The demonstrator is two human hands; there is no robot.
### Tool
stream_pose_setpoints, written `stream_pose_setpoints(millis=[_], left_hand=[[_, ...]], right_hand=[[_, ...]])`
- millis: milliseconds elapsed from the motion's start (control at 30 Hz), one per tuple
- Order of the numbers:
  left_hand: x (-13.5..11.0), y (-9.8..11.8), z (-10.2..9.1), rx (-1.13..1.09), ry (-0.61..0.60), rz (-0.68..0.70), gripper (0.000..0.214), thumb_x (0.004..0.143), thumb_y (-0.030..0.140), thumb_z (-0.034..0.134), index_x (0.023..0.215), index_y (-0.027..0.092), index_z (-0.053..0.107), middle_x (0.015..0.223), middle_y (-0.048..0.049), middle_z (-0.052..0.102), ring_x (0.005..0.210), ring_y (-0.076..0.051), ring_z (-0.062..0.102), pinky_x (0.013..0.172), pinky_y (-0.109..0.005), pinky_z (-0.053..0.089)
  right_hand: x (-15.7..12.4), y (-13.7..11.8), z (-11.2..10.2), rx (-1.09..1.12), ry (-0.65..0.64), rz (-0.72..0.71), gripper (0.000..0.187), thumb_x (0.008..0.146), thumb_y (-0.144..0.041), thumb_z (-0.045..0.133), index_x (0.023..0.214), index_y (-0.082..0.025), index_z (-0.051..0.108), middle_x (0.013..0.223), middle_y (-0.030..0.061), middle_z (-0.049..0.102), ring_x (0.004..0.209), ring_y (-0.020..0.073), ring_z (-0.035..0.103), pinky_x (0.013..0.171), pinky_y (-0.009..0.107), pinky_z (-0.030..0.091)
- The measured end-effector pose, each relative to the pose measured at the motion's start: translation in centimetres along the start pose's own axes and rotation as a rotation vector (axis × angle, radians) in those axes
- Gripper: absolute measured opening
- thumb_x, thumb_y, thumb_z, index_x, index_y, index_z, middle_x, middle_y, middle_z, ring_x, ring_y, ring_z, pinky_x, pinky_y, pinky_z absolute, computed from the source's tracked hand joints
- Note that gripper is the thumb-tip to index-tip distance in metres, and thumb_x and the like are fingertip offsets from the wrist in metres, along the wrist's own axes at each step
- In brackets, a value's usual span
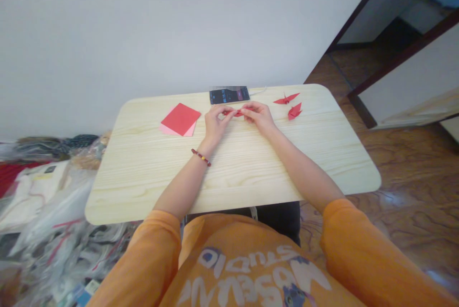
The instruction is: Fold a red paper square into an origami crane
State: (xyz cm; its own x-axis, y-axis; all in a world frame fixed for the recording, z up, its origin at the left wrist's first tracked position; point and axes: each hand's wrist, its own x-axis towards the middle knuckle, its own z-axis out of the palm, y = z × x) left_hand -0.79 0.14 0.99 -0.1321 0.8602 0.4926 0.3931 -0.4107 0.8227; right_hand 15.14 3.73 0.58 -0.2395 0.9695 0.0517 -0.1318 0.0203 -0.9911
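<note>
Both my hands meet over the far middle of a light wooden table [150, 173]. My left hand [216, 121] and my right hand [258, 115] each pinch an end of a small folded red paper piece [234, 113], which they hold just above the tabletop. Fingers of both hands are curled closed on it. A beaded bracelet [201, 157] sits on my left wrist. To the left lies a stack of square red and pink paper sheets [180, 119]. Two finished red paper cranes [286, 100] [294, 111] rest to the right.
A dark phone [229, 95] with a lit screen lies at the table's far edge, a white cable running from it. A white wall stands behind. Bags and clutter [43, 211] fill the floor on the left. Wooden floor and a doorway [380, 58] lie to the right.
</note>
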Motion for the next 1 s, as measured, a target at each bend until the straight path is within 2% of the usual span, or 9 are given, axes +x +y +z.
stream_pose_setpoints(millis=[133, 433, 633, 1000], left_hand=[[-0.11, 0.26, 0.25, -0.088, 0.009, -0.105, 0.015, 0.071, 0.031, 0.076, 0.079, 0.019, 0.073, 0.081, -0.0036, 0.073, 0.077, -0.016, 0.064, 0.076, -0.03, 0.049], [0.04, -0.09, 0.17, -0.111, 0.026, -0.175, 0.012, 0.071, 0.028, 0.074, 0.077, 0.018, 0.074, 0.078, -0.0039, 0.074, 0.074, -0.016, 0.065, 0.074, -0.028, 0.05], [-0.03, -0.03, 0.19, -0.131, -0.045, -0.17, 0.012, 0.072, 0.029, 0.074, 0.075, 0.017, 0.073, 0.077, -0.0045, 0.073, 0.074, -0.016, 0.066, 0.074, -0.028, 0.049], [-0.08, -0.48, 0.25, -0.129, -0.027, -0.204, 0.013, 0.072, 0.03, 0.074, 0.076, 0.017, 0.075, 0.078, -0.006, 0.075, 0.077, -0.019, 0.069, 0.076, -0.032, 0.051]], right_hand=[[0.07, 0.06, -0.08, 0.044, 0.023, 0.003, 0.037, 0.057, -0.044, 0.079, 0.075, -0.018, 0.061, 0.054, -0.0042, 0.056, 0.046, 0.0063, 0.044, 0.043, 0.019, 0.029], [0.06, 0.14, -0.16, 0.018, 0.034, -0.017, 0.037, 0.057, -0.044, 0.079, 0.074, -0.018, 0.06, 0.061, -0.0034, 0.059, 0.049, 0.0063, 0.045, 0.044, 0.019, 0.03], [-0.23, -0.03, 0.11, -0.066, 0.009, -0.034, 0.034, 0.058, -0.043, 0.079, 0.077, -0.017, 0.065, 0.066, -0.001, 0.061, 0.055, 0.0079, 0.048, 0.046, 0.02, 0.032], [-0.22, 0.18, 0.21, -0.151, 0.002, -0.069, 0.036, 0.061, -0.048, 0.076, 0.078, -0.017, 0.066, 0.063, -0.0004, 0.06, 0.051, 0.0081, 0.044, 0.045, 0.022, 0.03]])
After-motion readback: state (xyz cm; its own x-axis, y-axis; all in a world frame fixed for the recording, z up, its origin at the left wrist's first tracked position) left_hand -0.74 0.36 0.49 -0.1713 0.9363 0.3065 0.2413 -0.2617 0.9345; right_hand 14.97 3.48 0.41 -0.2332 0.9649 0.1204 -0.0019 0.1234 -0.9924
